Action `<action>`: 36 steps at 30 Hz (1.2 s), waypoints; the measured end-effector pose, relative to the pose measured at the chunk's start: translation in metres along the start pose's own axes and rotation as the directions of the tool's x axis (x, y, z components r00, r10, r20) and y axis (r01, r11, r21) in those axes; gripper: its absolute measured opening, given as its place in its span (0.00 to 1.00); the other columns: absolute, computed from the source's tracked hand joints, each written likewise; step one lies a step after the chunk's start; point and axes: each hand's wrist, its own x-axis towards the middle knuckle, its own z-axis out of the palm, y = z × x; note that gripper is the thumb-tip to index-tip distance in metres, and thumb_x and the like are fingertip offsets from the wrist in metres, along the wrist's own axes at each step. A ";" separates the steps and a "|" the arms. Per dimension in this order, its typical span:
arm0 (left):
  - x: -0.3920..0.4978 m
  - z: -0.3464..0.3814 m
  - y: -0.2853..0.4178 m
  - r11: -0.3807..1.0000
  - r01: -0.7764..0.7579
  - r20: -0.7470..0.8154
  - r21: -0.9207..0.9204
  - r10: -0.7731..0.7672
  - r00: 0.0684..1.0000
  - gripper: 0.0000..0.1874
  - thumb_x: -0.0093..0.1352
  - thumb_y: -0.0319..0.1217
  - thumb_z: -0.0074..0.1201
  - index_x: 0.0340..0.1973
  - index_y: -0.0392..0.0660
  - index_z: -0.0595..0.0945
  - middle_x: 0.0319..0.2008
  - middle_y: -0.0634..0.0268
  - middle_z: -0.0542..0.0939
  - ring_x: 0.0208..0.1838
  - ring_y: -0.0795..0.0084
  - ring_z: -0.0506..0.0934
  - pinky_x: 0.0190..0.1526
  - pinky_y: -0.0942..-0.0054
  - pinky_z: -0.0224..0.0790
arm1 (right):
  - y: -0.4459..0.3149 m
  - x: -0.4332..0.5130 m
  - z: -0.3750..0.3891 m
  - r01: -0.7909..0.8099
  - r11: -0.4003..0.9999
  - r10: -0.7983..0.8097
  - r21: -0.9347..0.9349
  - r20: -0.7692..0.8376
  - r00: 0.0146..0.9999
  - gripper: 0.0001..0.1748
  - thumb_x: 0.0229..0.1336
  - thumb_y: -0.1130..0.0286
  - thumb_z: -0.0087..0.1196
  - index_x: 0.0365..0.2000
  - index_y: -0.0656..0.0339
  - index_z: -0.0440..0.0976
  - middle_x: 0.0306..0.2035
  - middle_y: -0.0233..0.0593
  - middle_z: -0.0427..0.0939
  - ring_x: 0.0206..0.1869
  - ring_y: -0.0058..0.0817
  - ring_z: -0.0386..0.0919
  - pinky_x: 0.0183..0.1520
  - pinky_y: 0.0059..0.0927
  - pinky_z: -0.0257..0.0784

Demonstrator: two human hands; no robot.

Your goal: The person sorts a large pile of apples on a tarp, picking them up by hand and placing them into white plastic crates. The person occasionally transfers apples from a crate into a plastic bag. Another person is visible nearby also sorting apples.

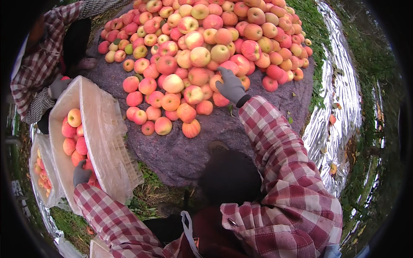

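My left hand (82, 174), in a grey glove, reaches into a plastic-lined crate (96, 129) at the left. Its fingers curve against a red apple (87, 164) among others there; whether they grip it is not clear. Over the front of a large heap of red and yellow apples (193, 76) is my right hand (231, 85), also gloved in grey. Thumb and forefinger are spread beside an orange-red apple (214, 83), and no apple is visibly held. The heap rests on a dark purple-grey cloth (161, 154).
A co-worker in a checked shirt (48, 48) crouches at the left, a gloved hand (58, 87) by the crate's far end. A second lined crate (55, 190) of apples stands farther left. Silver reflective sheeting (338, 129) runs along the right over grass.
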 end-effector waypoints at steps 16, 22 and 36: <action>-0.037 -0.060 0.061 0.981 -0.186 -0.452 -0.047 0.146 0.880 0.18 0.66 0.36 0.52 0.47 0.37 0.82 0.43 0.45 0.83 0.48 0.48 0.81 0.51 0.59 0.73 | -0.038 0.131 0.060 0.157 0.787 -0.058 -0.597 0.182 0.982 0.36 0.41 0.50 0.65 0.53 0.48 0.68 0.46 0.52 0.73 0.43 0.49 0.76 0.44 0.48 0.73; -0.066 -0.097 0.022 0.931 -0.280 -0.789 -0.234 -0.013 0.615 0.19 0.70 0.39 0.52 0.45 0.37 0.83 0.37 0.44 0.84 0.43 0.53 0.83 0.46 0.61 0.74 | -0.060 0.158 0.038 -0.017 0.999 0.026 -0.046 0.207 0.978 0.38 0.43 0.46 0.66 0.49 0.62 0.73 0.46 0.52 0.78 0.46 0.47 0.78 0.49 0.48 0.75; -0.158 -0.130 -0.053 0.090 -0.967 -0.780 -0.238 -0.611 0.135 0.13 0.70 0.30 0.54 0.48 0.37 0.79 0.33 0.63 0.82 0.30 0.76 0.80 0.26 0.81 0.73 | -0.524 -0.021 0.101 0.556 0.512 -0.824 0.655 0.557 0.104 0.35 0.50 0.48 0.64 0.55 0.55 0.71 0.52 0.40 0.75 0.51 0.40 0.76 0.56 0.40 0.70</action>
